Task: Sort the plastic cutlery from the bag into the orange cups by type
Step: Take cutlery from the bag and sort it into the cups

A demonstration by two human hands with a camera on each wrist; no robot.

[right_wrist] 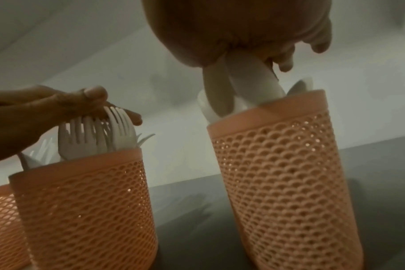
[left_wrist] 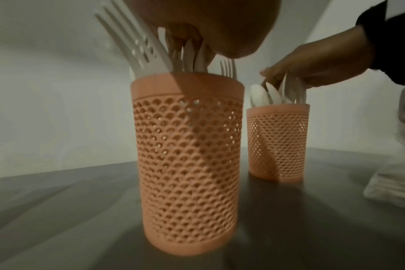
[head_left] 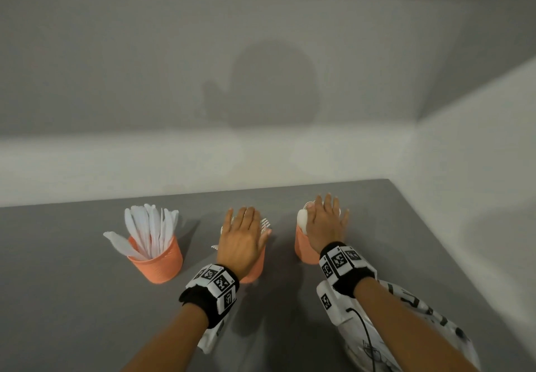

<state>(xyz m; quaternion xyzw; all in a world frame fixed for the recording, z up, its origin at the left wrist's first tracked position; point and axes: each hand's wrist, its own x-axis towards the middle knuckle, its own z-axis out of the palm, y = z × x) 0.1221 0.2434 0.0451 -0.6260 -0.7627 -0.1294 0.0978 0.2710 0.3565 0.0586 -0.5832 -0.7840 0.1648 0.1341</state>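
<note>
Three orange perforated cups stand in a row on the grey table (head_left: pixel 72 284). The left cup (head_left: pixel 159 261) holds white knives (head_left: pixel 148 226). My left hand (head_left: pixel 242 228) lies flat, fingers straight, on the forks (left_wrist: pixel 136 47) in the middle cup (left_wrist: pixel 187 164). My right hand (head_left: pixel 326 219) presses flat on the spoons (right_wrist: pixel 250 82) in the right cup (right_wrist: pixel 278 173). In the head view both hands hide most of the two cup mouths. A white printed bag (head_left: pixel 429 310) lies under my right forearm.
A white wall runs along the table's far edge, and a side wall (head_left: pixel 478 168) closes in at the right. Open grey tabletop lies to the left of the knife cup and in front of the cups.
</note>
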